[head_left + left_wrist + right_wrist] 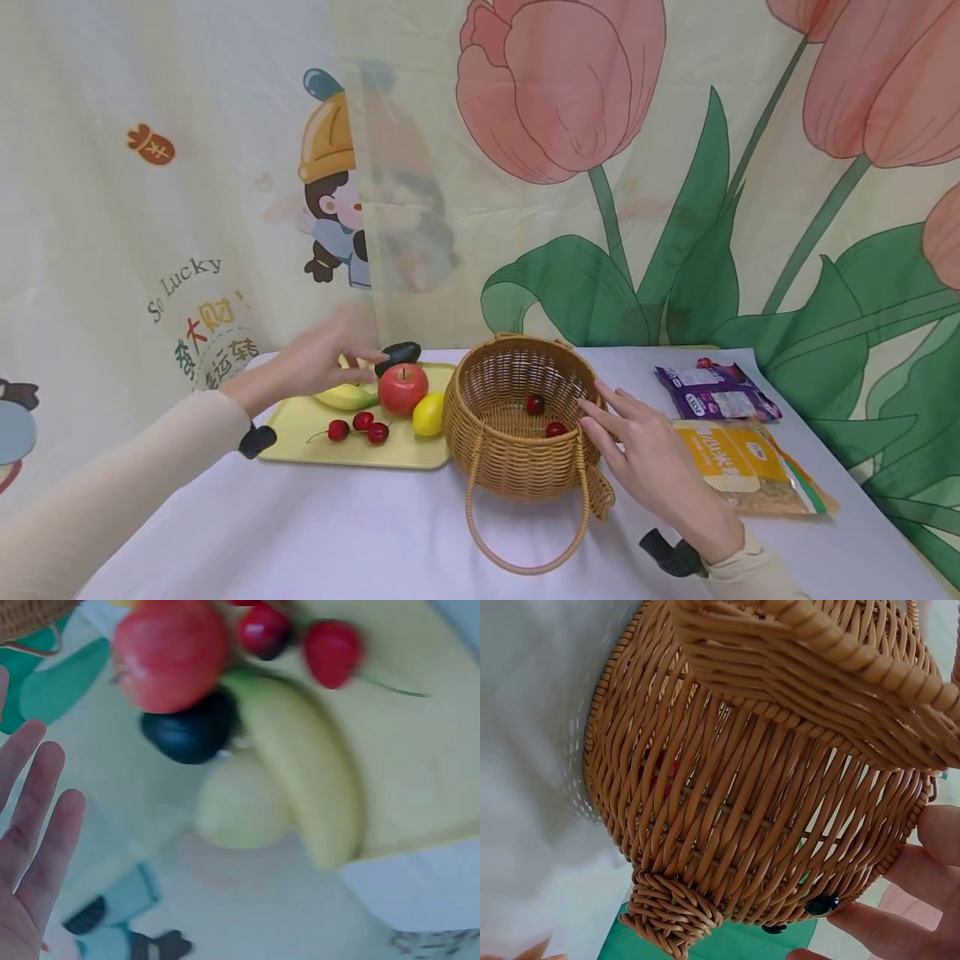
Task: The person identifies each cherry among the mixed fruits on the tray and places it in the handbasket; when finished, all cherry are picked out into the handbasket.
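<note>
My left hand (pixel 330 354), blurred in the head view, hovers over the back of a yellow tray (pixel 300 442) with its fingers extended and nothing held. Near it lie a banana (pixel 307 765), a pale round fruit (pixel 244 802), a dark avocado (pixel 399 355) and a red apple (pixel 403 388). A lemon (pixel 429 415) and three cherries (pixel 338 430) sit toward the tray's front. My right hand (pixel 648 450) touches the right rim of a wicker basket (pixel 517 467) with fairly straight fingers. Inside the basket are two cherries (pixel 535 405).
The basket's looped handle (pixel 528 571) hangs down in front. To the right lie a purple packet (pixel 720 392) and an orange-yellow food bag (pixel 750 467). A printed curtain (pixel 420 167) hangs behind the white-covered table (pixel 337 533).
</note>
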`<state>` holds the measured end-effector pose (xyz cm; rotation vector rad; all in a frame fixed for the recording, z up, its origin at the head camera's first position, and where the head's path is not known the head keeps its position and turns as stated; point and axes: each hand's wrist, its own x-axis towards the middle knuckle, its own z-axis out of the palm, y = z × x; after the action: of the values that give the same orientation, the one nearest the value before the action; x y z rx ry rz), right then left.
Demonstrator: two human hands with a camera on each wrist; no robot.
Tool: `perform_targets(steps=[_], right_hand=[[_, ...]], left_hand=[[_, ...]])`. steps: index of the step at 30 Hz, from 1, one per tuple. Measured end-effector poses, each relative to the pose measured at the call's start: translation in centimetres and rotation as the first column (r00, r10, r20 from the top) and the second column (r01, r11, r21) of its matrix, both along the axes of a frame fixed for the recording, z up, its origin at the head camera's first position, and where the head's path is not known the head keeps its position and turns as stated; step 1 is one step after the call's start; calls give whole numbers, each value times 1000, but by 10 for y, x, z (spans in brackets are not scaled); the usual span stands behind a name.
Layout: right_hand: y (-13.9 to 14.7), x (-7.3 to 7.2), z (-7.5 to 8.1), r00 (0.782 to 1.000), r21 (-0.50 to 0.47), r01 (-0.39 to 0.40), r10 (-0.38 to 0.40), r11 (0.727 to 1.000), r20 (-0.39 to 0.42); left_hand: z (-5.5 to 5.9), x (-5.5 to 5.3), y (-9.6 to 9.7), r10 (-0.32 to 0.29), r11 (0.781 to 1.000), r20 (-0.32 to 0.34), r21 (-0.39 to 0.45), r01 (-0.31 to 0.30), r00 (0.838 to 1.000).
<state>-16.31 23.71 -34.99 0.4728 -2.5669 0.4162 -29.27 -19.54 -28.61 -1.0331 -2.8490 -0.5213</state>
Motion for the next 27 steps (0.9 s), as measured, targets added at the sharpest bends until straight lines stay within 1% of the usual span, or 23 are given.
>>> perform_targets(steps=[3, 5, 8, 10, 12, 15, 18, 23, 24, 27], right_hand=[[1, -1, -1, 1000, -7, -16, 16, 1000, -25], [1, -2, -2, 999, -10, -27, 26, 1000, -47], [1, -2, -3, 997, -13, -38, 37, 999, -70], [0, -2, -3, 997, -11, -37, 36, 999, -73], [0, -2, -2, 997, -8, -36, 35, 999, -72], [0, -1, -2, 998, -4, -28, 28, 1000, -57], [0, -1, -2, 999, -2, -22, 22, 1000, -47], [0, 0, -1, 999, 1, -18, 18, 1000, -45], [0, -1, -1, 999, 2, -17, 17, 1000, -44], [-1, -1, -2, 999, 5, -15, 15, 1000, -34]], left_hand=[[-18, 14, -23, 114, 993, 34, -38, -113, 993], [-30, 22, -36, 155, 987, 44, -53, -153, 987], [-45, 33, -53, 189, 980, 53, -69, -185, 980], [-52, 38, -63, 202, 978, 59, -71, -197, 978], [-58, 41, -71, 217, 974, 50, -72, -213, 975], [-65, 42, -78, 231, 971, 42, -75, -228, 972], [-72, 40, -79, 242, 967, 43, -94, -237, 969], [-83, 33, -68, 255, 961, 72, -127, -244, 964], [-85, 31, -65, 250, 962, 72, -127, -240, 966], [-90, 27, -60, 233, 966, 42, -124, -226, 972]])
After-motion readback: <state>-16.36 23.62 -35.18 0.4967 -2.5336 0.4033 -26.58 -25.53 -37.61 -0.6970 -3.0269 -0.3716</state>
